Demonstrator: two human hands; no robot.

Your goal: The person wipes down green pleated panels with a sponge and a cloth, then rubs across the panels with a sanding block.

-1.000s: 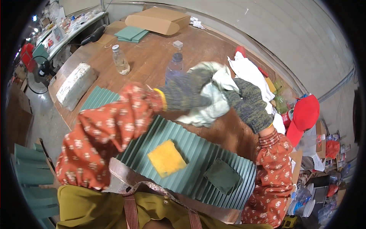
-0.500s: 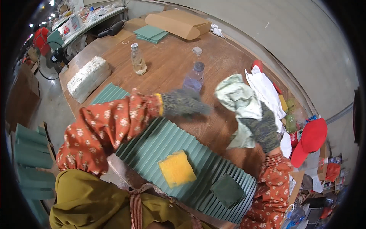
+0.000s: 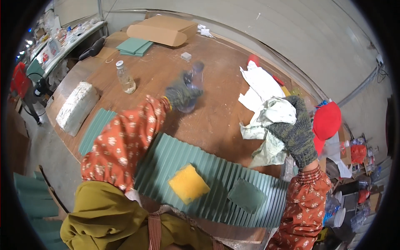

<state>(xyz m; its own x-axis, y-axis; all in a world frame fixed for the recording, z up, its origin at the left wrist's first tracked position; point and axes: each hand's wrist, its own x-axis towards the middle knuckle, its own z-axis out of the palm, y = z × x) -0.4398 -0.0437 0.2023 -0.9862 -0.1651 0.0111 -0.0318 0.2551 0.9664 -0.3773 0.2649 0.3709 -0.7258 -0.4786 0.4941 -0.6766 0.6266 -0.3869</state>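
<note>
My left hand [image 3: 178,92], in a dark grey-green knit glove, is wrapped around a clear plastic bottle [image 3: 194,83] with a dark cap. The bottle is blurred and leans slightly; whether its base touches the table cannot be told. My right hand [image 3: 301,135], gloved alike, grips a crumpled pale green-white cloth [image 3: 278,112] over the right side of the table. In front of me lies a row of ridged green strips [image 3: 166,156]. A yellow sponge [image 3: 188,183] and a dark green square pad [image 3: 246,196] rest on top of them.
A glass bottle [image 3: 125,79] and a white wrapped block [image 3: 77,108] stand at left. Green sheets [image 3: 135,46] and a cardboard piece [image 3: 160,31] lie at the back. White cloth [image 3: 260,81] and a red cap [image 3: 326,123] are on the right, beside the wall.
My left hand has reached forward and closed around the plastic bottle. My right hand has shifted rightward with the cloth. The whole view has turned toward the right.
</note>
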